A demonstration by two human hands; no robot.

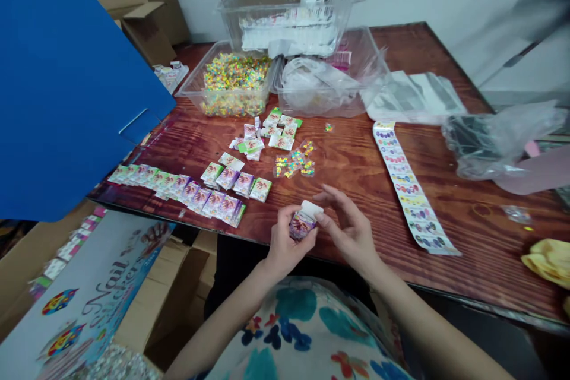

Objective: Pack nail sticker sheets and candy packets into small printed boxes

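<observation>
My left hand [285,245] is closed around a small purple-and-white box [301,225] with a hand picture on its front. The box's white top flap [312,208] stands raised. Beside it, my right hand [350,227] has its fingers apart, the thumb tip at the flap's edge. Rows of similar purple and green boxes [228,178] lie to the left, and a looser pile of boxes [280,129] is further back. Just beyond my hands are several small clear packets with colourful pieces [294,163].
Behind stand a clear bin of colourful packets [236,80] and stacked clear bins [289,29]. A sticker strip [407,190] lies right, near clear plastic bags [414,95] and yellow cloth-like material [550,261]. A blue panel [75,83] juts in left; cardboard boxes [178,285] sit below the table edge.
</observation>
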